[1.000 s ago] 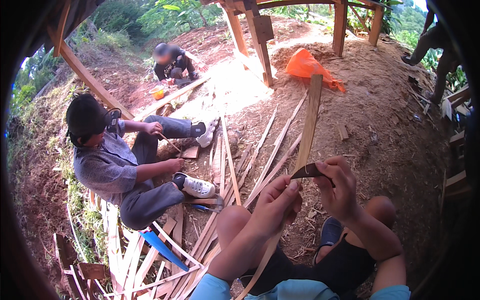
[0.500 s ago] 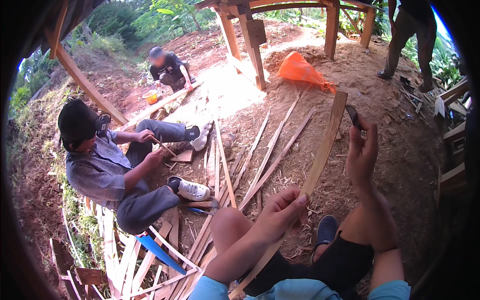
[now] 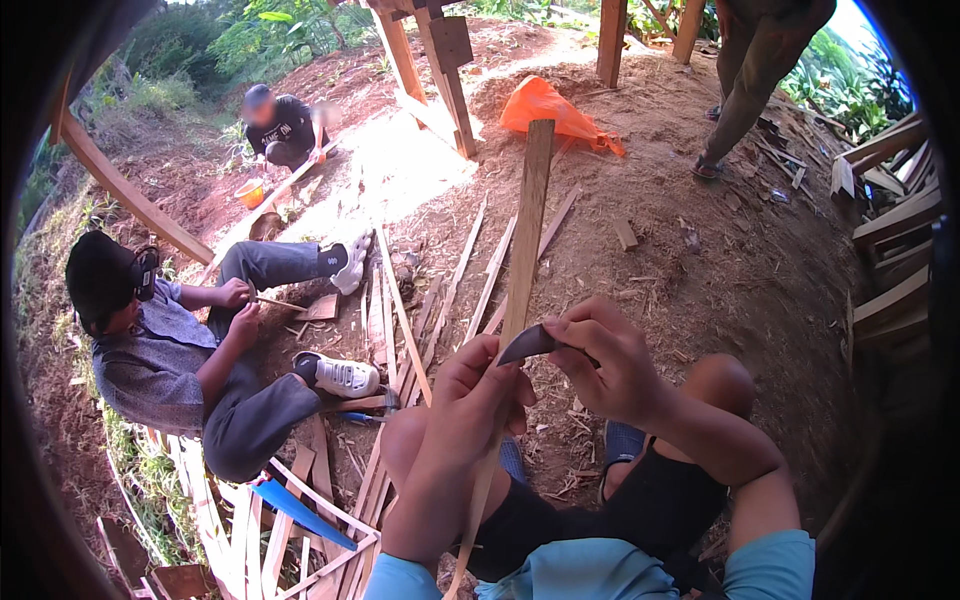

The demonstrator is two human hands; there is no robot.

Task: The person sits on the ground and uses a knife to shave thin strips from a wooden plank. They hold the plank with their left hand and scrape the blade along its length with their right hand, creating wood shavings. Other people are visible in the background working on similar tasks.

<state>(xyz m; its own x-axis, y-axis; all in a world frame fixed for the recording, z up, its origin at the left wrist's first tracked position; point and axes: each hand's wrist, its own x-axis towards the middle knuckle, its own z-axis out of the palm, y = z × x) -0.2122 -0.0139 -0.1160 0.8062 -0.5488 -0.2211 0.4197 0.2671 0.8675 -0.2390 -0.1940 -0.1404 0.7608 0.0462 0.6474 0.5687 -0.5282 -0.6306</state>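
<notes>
One view, head | left hand (image 3: 475, 390): closed around wooden strip (image 3: 527, 225) | right hand (image 3: 612, 368): pinching dark curved blade (image 3: 527, 345) | strip: raised steeply, upper end away from body | blade: crosswise at strip, beside left thumb; contact cannot be told | loose strips (image 3: 404, 318): on ground (image 3: 700, 275), leftward | orange sheet (image 3: 545, 108): beyond strip.

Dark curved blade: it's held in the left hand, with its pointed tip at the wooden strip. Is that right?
Not quite: the head view shows the dark curved blade held in the right hand, not the left hand. Its pointed tip is at the wooden strip, as you say.
</notes>
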